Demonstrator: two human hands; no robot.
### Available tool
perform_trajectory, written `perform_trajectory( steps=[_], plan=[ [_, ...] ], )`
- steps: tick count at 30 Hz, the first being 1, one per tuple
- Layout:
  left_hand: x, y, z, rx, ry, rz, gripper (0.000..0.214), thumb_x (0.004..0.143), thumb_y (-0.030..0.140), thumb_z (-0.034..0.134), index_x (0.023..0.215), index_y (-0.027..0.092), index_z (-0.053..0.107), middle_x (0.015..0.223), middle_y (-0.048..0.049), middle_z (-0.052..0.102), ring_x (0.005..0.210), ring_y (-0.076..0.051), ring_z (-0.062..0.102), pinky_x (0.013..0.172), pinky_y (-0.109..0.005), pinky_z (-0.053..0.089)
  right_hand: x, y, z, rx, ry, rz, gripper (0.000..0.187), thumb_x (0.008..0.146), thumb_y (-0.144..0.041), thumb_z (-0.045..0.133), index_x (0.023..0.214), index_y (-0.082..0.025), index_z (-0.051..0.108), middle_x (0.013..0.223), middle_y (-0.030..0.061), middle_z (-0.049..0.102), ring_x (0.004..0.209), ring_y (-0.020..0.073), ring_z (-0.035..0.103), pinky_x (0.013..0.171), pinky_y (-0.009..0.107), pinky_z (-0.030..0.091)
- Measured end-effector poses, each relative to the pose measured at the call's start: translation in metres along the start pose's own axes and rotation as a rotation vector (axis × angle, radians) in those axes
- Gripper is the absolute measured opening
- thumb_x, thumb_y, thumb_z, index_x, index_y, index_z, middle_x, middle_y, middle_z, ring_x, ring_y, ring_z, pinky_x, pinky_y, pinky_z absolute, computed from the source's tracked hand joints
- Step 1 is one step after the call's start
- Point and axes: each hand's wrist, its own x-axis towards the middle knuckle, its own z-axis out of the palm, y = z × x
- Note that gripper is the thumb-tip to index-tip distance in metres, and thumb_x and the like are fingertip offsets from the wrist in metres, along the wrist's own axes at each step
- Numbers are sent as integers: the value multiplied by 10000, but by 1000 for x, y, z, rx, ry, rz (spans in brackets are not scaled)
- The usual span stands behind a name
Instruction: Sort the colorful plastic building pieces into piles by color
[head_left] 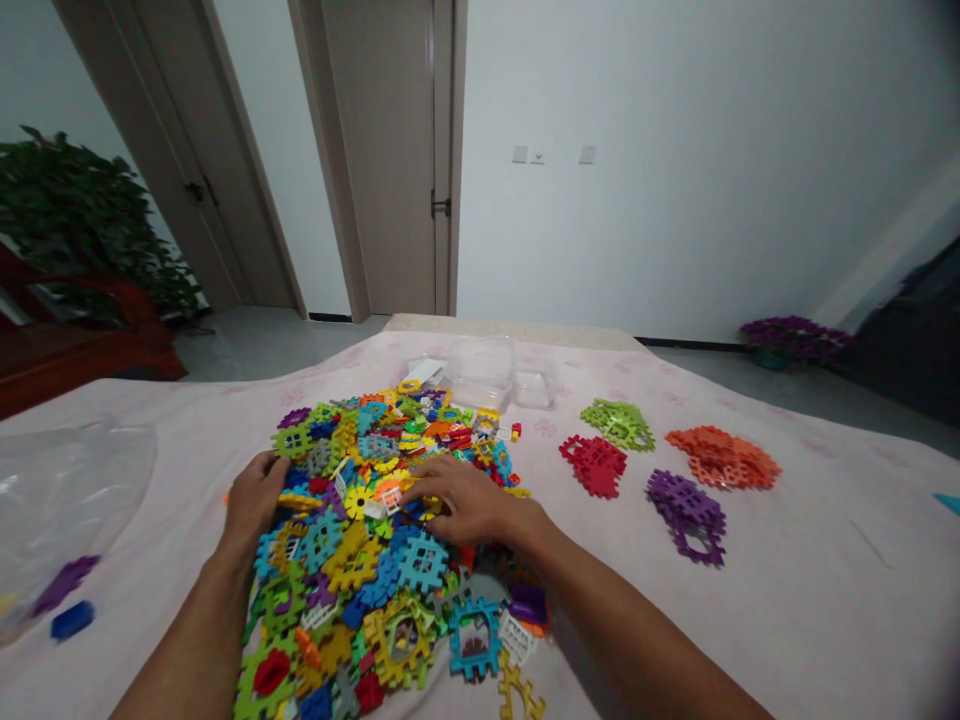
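A large heap of colourful plastic building pieces [349, 565] lies in front of me, mostly notched flat plates mixed with small parts. At the heap's left edge rests my left hand [255, 495], its fingers curled and partly hidden. A yellow piece [301, 502] shows edge-on beside it; whether the hand grips it is unclear. My right hand [461, 497] reaches over the middle of the heap, fingers stretched and thumb apart. Its fingertips are at a small white lattice piece [389, 497], near a yellow flower-shaped piece [360, 502]. A light-blue notched plate [422, 562] lies below that hand.
Right of the heap, on the pink cloth [600, 620], lie separate groups of green plates [619, 424], red plates [595, 465], orange plates [724, 457] and purple plates [686, 513]. Clear plastic containers [480, 372] stand behind; a transparent bag [71, 490] lies left.
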Motion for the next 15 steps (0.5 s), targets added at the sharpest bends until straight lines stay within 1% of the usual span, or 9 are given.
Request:
perform_trajectory(
  steps=[2,5,6,8,10,11,12,13,15],
  plan=[
    [-2,2,-1,-11,14,-7,337,822,478,496,931,205,660,828,-32,691,792,-240,659,685,-329,490,-14,2,-9,65,-13,17,546,647,-45,592,1119,-271,747,1248,22,682,1169,228,597,1037,367,442],
    [-3,4,-1,-26,35,-40,319,804,434,505,969,206,655,816,-28,681,765,-239,647,664,-334,483,-26,14,-22,214,-20,109,472,592,-10,522,901,-251,786,1092,-10,742,1061,208,657,966,330,487],
    [-3,4,-1,-35,41,-54,322,798,420,508,990,207,655,812,-27,679,753,-238,643,655,-334,481,-26,20,-25,260,12,154,441,585,-3,502,831,-239,782,1037,-15,752,1022,197,671,937,313,500],
    [-3,4,-1,-52,51,-73,335,793,400,506,1022,208,657,800,-26,674,728,-236,634,633,-334,476,-22,34,-28,292,135,274,412,594,11,473,761,-221,770,953,-16,760,955,181,689,892,289,515],
    [-3,3,0,-49,60,-68,331,792,393,502,1012,205,663,787,-31,670,731,-241,631,623,-336,472,-12,48,-30,204,265,410,412,637,13,472,789,-221,775,909,-9,762,915,181,692,875,293,520],
    [-3,3,0,-42,63,-57,327,794,394,500,1000,204,667,784,-34,670,744,-244,633,623,-336,473,-5,55,-29,131,295,465,412,673,7,481,834,-225,781,913,-4,765,914,185,690,877,298,519],
    [-2,2,0,-33,65,-49,323,795,395,499,989,203,671,781,-36,671,753,-247,634,624,-338,475,2,61,-28,46,296,507,400,718,-11,497,890,-228,785,940,6,767,932,192,687,887,305,516],
    [-2,2,0,-28,63,-46,326,793,395,501,989,202,676,783,-38,675,758,-248,636,623,-337,477,11,66,-27,-55,271,532,376,769,-42,516,955,-230,783,989,21,764,971,201,680,904,313,510],
    [-2,0,0,-41,49,-50,350,788,392,507,1021,206,690,808,-36,693,747,-238,641,613,-328,482,27,75,-22,-244,179,533,313,859,-135,552,1070,-230,763,1092,58,740,1055,222,654,927,326,501]
  ],
)
